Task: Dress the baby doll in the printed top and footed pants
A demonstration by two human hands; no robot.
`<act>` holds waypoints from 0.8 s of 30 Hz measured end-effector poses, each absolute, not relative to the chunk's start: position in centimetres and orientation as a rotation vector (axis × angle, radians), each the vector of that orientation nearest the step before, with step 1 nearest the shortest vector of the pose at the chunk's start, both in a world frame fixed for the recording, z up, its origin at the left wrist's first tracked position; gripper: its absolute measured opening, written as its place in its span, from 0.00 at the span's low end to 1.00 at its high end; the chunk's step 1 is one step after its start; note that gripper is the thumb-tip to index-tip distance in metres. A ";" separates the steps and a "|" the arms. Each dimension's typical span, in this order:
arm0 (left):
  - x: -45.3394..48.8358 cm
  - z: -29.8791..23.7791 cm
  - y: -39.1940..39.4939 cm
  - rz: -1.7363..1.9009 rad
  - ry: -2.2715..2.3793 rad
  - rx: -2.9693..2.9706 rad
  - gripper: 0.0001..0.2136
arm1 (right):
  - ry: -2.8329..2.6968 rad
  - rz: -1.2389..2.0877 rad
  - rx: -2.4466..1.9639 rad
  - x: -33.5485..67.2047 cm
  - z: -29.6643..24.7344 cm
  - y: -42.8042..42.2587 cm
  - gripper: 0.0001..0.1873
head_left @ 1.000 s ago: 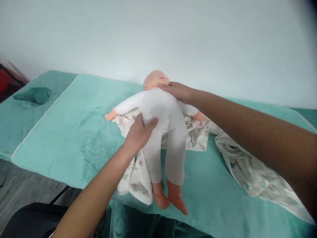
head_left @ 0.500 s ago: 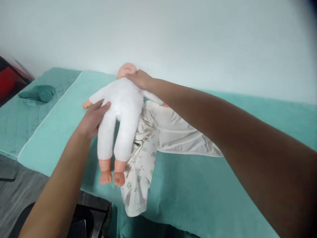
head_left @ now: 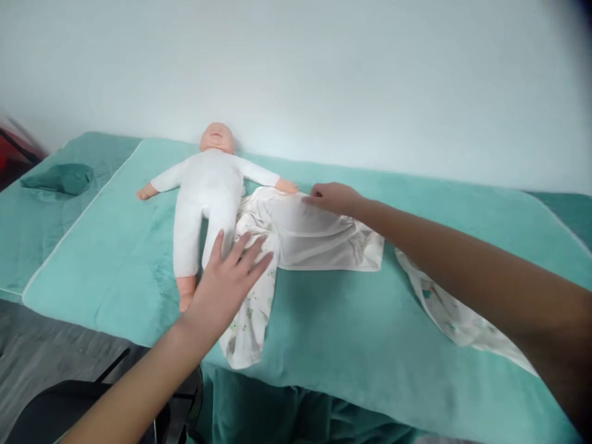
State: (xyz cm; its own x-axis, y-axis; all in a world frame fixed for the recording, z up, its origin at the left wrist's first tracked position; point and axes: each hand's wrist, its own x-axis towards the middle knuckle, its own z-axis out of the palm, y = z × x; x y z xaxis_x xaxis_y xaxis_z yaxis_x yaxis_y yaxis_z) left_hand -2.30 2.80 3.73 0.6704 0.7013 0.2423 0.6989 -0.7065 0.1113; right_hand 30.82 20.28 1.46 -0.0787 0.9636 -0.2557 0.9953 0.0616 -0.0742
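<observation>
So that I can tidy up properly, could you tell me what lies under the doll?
The doll lies on the teal mat; one arm lies along the printed cloth edge. Whether cloth runs beneath its body is hidden.

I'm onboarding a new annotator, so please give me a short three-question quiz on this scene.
1. True or false: the doll lies face up on the teal mat.
2. The right hand touches: A) the doll's head, B) the white cloth at its far edge, C) the doll's foot.
3. Fill in: the fingers of the left hand are ____ (spread or clenched).
Key: 1 true; 2 B; 3 spread.
</observation>
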 end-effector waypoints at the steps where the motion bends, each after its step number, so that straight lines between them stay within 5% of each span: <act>1: -1.8 3.4 2.8 0.400 1.235 2.882 0.43 | 2.227 -0.370 1.951 30.6 1.8 18.0 0.22; 4: -0.6 2.8 4.2 0.407 1.223 2.951 0.41 | 2.508 -0.379 1.722 27.4 3.0 10.7 0.13; 9: 1.3 2.9 6.8 0.439 0.934 3.045 0.27 | 2.853 -0.421 1.297 21.0 4.2 0.6 0.15; 14: 1.3 3.4 6.2 0.396 1.200 2.995 0.18 | 2.568 -0.386 1.753 22.4 4.6 -2.1 0.21; 20: 4.4 6.2 -0.4 1.269 1.324 2.377 0.09 | 2.625 -0.696 2.099 25.7 4.4 -4.6 0.32; 24: 6.4 6.8 -7.3 1.541 1.190 1.898 0.20 | 2.900 -1.399 2.044 24.2 4.0 -9.7 0.30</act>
